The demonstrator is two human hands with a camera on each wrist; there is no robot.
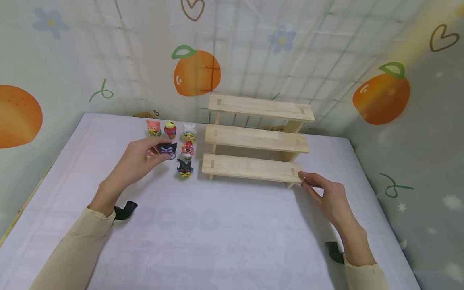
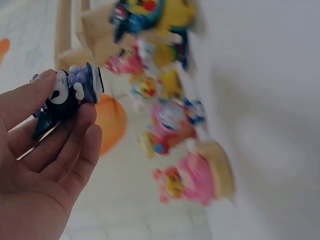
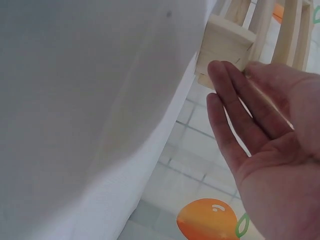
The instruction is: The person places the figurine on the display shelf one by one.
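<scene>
My left hand point(image 1: 139, 159) pinches a small black-hooded figurine point(image 2: 60, 107) with a white face and purple bow between thumb and fingers. In the left wrist view it is tipped sideways, raised off the table. My right hand point(image 1: 328, 197) is at the right end of a three-step wooden display stand point(image 1: 250, 167), pinching the end of its lowest step between thumb and fingers. Around the left hand stand a pink figurine point(image 1: 154, 128), a red one with a yellow top point(image 1: 170, 129), a white one point(image 1: 189, 132), a red-topped one point(image 1: 187, 150) and a black-hooded yellow one point(image 1: 185, 170).
A white cloth covers the table point(image 1: 217, 241). Behind the stand hangs a curtain point(image 1: 145, 60) printed with oranges, flowers and hearts. Black curved straps point(image 1: 125, 210) stick out at both wrists. The figurines stand just left of the stand.
</scene>
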